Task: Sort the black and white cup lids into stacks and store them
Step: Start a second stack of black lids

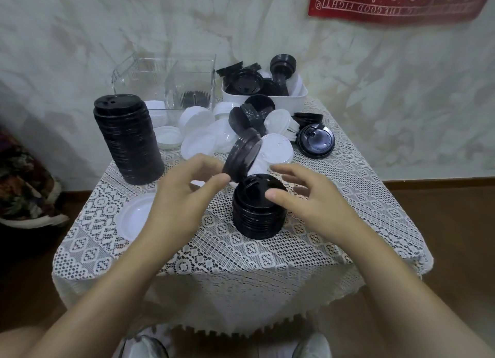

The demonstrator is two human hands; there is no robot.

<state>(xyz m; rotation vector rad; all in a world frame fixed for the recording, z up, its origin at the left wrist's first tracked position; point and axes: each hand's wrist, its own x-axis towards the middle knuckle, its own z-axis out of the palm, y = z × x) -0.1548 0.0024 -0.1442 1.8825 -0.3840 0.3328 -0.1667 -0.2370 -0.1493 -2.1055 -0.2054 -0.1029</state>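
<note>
Left hand (187, 197) pinches lower edge of black lid (242, 156); lid tilted on edge at frame centre, just beside top of short black stack (257, 215). Right hand (310, 199) loose, fingers spread, gripping nothing, thumb on stack top. Tall black stack (128, 143) centre left. Loose white lids (198, 143) behind, in front of clear box (171, 84) and white tub (267, 100) of black lids, upper centre. Lace cloth (294, 250) under all.

The white lace tablecloth (241, 250) carries an openwork pattern of diamonds and rosettes. A tall stack of black round plastic lids (128, 140) stands at 10 o'clock. A short stack of black plastic lids (257, 210) is at centre, with a tilted black plastic lid (242, 155) above it. Loose white round plastic lids (198, 143) lie towards 12 o'clock. At 1 o'clock a red cloth hanging (396, 1) bears white scrollwork and lettering.
</note>
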